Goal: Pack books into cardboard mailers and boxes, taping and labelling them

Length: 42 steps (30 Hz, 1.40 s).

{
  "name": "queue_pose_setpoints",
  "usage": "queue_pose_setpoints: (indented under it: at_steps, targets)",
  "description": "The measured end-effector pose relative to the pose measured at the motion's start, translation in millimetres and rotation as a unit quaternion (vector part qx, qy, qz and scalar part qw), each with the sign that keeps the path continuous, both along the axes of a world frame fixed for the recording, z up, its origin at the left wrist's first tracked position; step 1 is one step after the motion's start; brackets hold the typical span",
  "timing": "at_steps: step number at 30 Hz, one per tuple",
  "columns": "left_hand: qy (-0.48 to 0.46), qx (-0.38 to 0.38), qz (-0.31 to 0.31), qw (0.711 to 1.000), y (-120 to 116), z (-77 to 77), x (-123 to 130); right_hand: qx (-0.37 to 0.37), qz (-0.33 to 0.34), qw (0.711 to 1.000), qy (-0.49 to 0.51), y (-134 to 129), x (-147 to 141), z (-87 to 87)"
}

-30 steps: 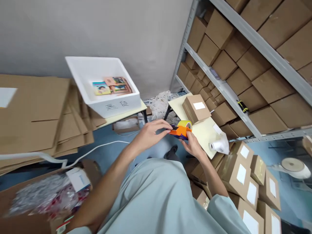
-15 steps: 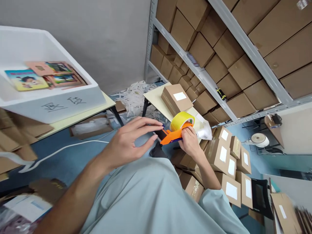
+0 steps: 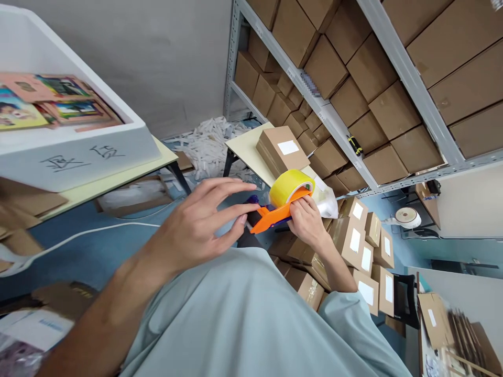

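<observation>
An orange tape dispenser (image 3: 271,217) carrying a roll of yellow tape (image 3: 288,187) is held in front of my body. My right hand (image 3: 308,220) is wrapped round its handle. My left hand (image 3: 204,220) is at the dispenser's front end, thumb and fingers spread apart; the fingertips are close to the blue and orange front part, and whether they touch it is hard to tell. Beyond the roll, a closed cardboard box (image 3: 281,152) with a white label lies on a pale table (image 3: 245,144).
At left, a white foam box (image 3: 78,157) with booklets stands on another table (image 3: 161,157). Shelves (image 3: 334,125) full of cartons rise at the right. Labelled boxes (image 3: 351,238) are stacked on my right. Paper shreds (image 3: 212,144) lie by the wall.
The view has turned slightly, so the foam box sits further left. My left fingertips have come closer to the dispenser's front end. My right hand keeps its hold.
</observation>
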<state>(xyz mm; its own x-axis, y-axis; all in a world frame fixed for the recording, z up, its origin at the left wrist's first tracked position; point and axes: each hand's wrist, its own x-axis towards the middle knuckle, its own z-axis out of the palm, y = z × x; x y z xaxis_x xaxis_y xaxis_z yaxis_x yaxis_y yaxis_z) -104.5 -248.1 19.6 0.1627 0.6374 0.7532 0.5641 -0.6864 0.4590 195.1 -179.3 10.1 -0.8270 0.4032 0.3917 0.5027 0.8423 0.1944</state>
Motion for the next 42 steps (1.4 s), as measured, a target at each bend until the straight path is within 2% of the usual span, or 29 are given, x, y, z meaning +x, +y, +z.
queue_pose_setpoints:
  at_steps: [4,8,16,19,23,27,31,34,42]
  targets:
    - [0.004,0.029,0.022,0.999,-4,0.8,-11,-0.007,0.001,1.0,-0.005,2,-4,1.3]
    - [-0.008,0.025,0.025,0.999,-7,3.5,-20,-0.035,0.0,0.999,-0.006,3,-9,-0.2]
    - [0.004,0.013,-0.031,0.999,1,6.7,-28,0.01,0.023,1.0,0.015,8,-22,10.4]
    - [-0.005,0.013,-0.042,0.999,5,6.2,-28,-0.011,0.022,1.0,0.011,11,-23,12.4]
    - [-0.024,-0.007,-0.03,0.999,5,7.5,-29,-0.041,0.024,0.999,0.006,14,-20,10.7]
    - [-0.043,-0.015,-0.004,0.999,1,10.8,-32,-0.036,0.015,0.999,0.005,16,-17,11.8]
    - [-0.048,-0.008,-0.001,0.999,4,15.4,-30,-0.001,0.002,1.0,0.004,18,-15,17.5]
    - [-0.042,-0.018,-0.023,0.999,11,17.3,-23,0.0,0.016,1.0,0.016,19,-14,21.0]
    - [-0.044,-0.015,-0.056,0.997,21,11.1,-11,-0.016,0.013,1.0,0.001,17,-10,22.0]
